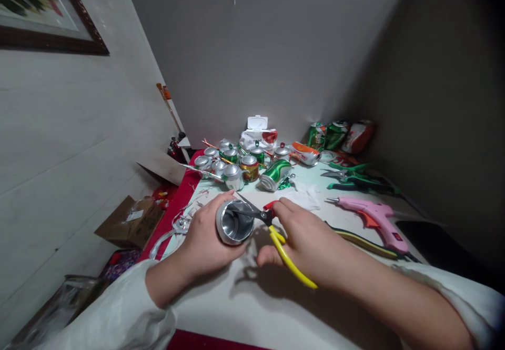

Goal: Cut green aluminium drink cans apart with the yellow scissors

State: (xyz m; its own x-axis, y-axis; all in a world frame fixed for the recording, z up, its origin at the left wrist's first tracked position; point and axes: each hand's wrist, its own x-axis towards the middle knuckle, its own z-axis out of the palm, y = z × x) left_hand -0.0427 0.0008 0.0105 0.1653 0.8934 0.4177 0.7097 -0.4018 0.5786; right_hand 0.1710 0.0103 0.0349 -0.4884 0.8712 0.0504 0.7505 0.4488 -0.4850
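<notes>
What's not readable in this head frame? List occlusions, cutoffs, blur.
- Cut can, head view: the left hand wraps its wall, so any label is hidden.
- Scissors, head view: the right hand covers the yellow handles' grip, and the lower blade disappears inside the can.
- Wipes pack, head view: print too small to read.
- Framed picture, head view: cut off by the top-left edge.
- Right side of the table, head view: lost in dark shadow.

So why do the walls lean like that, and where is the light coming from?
Head view: the wide lens bends and tilts the walls; light falls from above and ahead, as the left hand, right hand and yellow-handled scissors cast shadows toward the camera; the right side is dim.
</notes>
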